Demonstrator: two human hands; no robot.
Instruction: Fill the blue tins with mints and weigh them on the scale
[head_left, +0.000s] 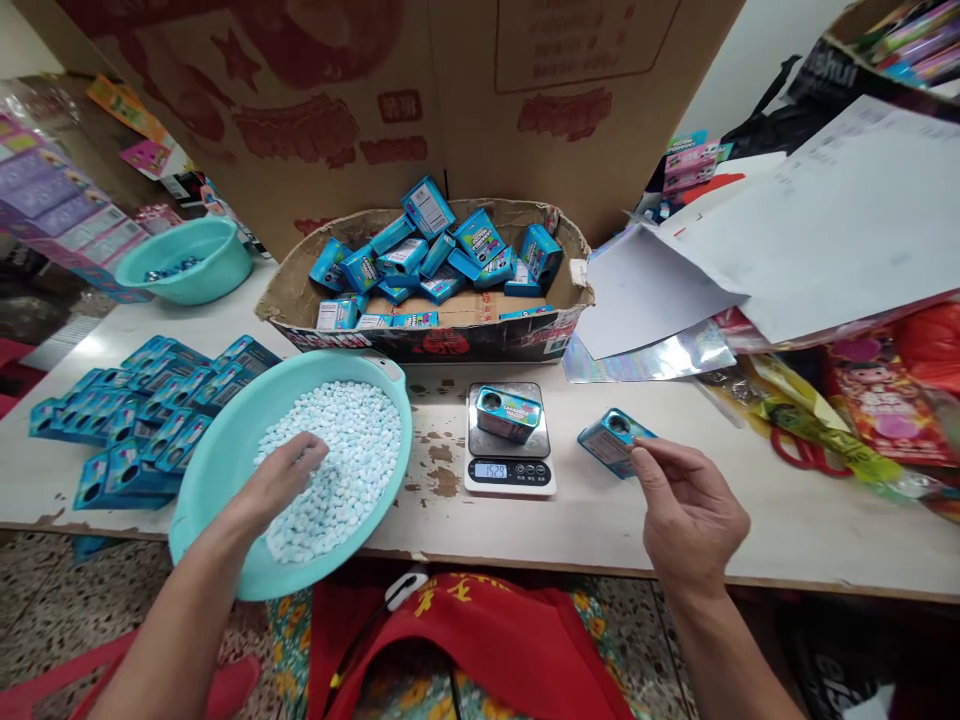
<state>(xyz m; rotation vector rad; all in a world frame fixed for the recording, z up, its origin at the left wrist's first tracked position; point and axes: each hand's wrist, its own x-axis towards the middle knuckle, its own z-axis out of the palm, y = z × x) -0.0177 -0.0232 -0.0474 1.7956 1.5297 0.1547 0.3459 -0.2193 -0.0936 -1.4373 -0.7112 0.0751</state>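
Note:
My left hand (294, 474) reaches into a turquoise plastic bowl (214, 500) and touches small white and pale-blue candies (352, 440). Its fingers are bunched together; whatever lies between them is hidden. On the right, my right hand (690, 510) pinches the near corner of a small blue candy box (604, 445) between thumb and fingers. That box is tilted just above or on the table, its round hole facing up. Between the hands, another blue candy box (508, 416) with a round opening rests on a digital scale (511, 478), whose display seems to read 1529.
Several blue boxes with round holes (150, 410) stand grouped left of the bowl. A torn cardboard tray (420, 342) at the back holds more boxes. Behind it rises a large carton (450, 110). Paper sheets (840, 220) and red scissors (806, 452) lie right; a smaller bowl (217, 280) sits back left.

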